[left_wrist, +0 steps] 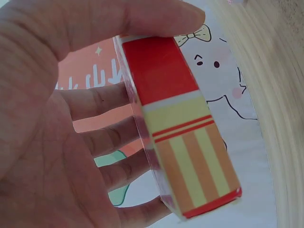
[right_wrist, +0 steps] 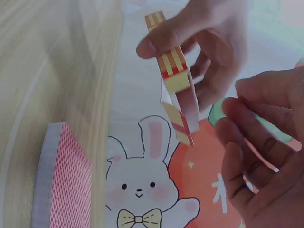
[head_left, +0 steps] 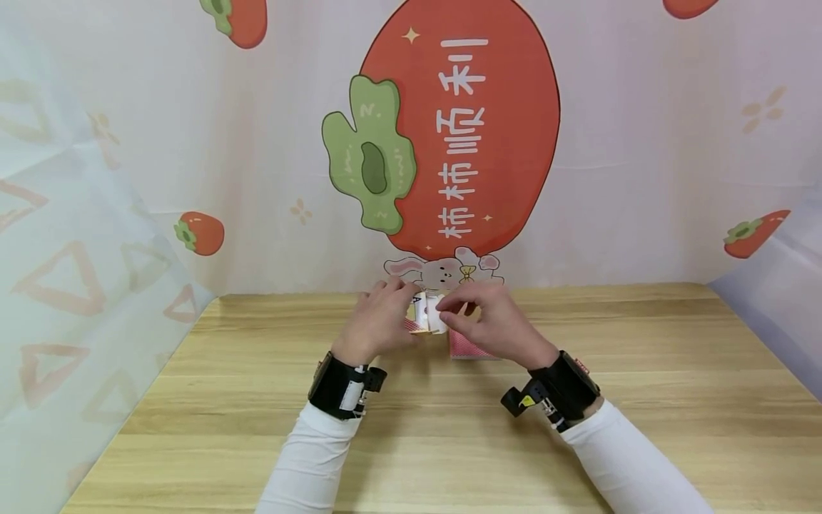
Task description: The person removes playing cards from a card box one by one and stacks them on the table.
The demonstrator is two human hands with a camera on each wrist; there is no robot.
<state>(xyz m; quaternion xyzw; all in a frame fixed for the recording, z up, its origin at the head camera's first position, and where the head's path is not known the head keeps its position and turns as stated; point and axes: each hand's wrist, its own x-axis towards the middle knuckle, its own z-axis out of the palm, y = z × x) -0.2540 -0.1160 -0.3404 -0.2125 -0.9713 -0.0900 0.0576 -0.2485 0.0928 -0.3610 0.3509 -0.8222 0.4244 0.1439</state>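
The left hand (head_left: 380, 319) pinched the carton (left_wrist: 181, 124); the loosely bent, empty right hand (head_left: 496, 321) risked tearing its flap (right_wrist: 177, 122) by over-tugging.

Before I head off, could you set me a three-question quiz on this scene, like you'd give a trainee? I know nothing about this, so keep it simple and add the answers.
1. Which of the person's hands grips the striped box?
2. True or false: the box is fully closed.
3. Where is the pink-patterned stack?
A) inside the box
B) on the table
C) balanced on top of the box

Key:
1. The left hand.
2. False: a flap sticks out at one end, as the right wrist view shows.
3. B
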